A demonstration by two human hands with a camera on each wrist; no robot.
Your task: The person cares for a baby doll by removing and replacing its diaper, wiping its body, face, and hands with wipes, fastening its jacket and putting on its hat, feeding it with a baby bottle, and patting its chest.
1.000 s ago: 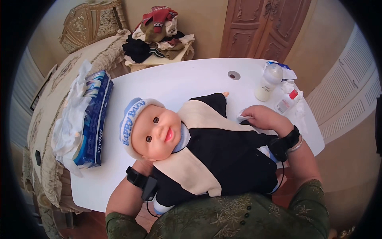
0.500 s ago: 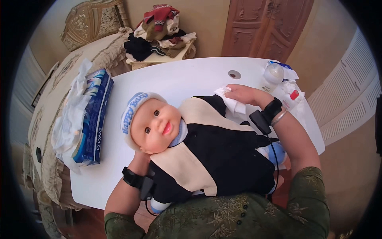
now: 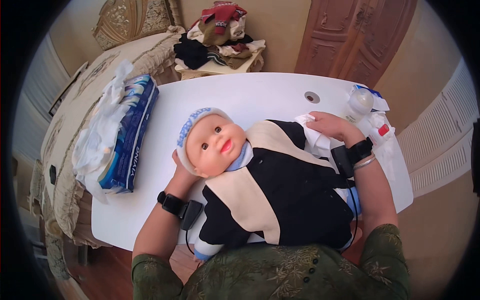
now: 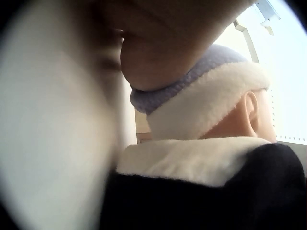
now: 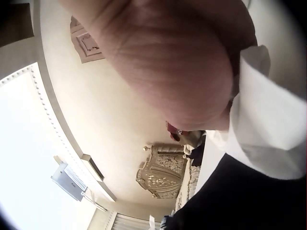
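A baby doll in a blue and white knit hat and a black and cream jacket leans back against the person's front, face up. My left hand supports its head from behind; the palm lies against the back of the hat, and most fingers are hidden behind the head. Over by the doll's far sleeve, my right hand pinches a crumpled white wipe. The wipe hangs from the fingers beside the black jacket in the right wrist view.
At left on the white table stands a blue diaper pack with white sheets spilling over it. A baby bottle, a red-capped bottle and white tissues lie at the right. Clothes are piled on a side table behind.
My right hand has lifted the wipe from the table's right side and brought it up beside the doll's far sleeve. The left hand stays behind the head, which has tipped up slightly.
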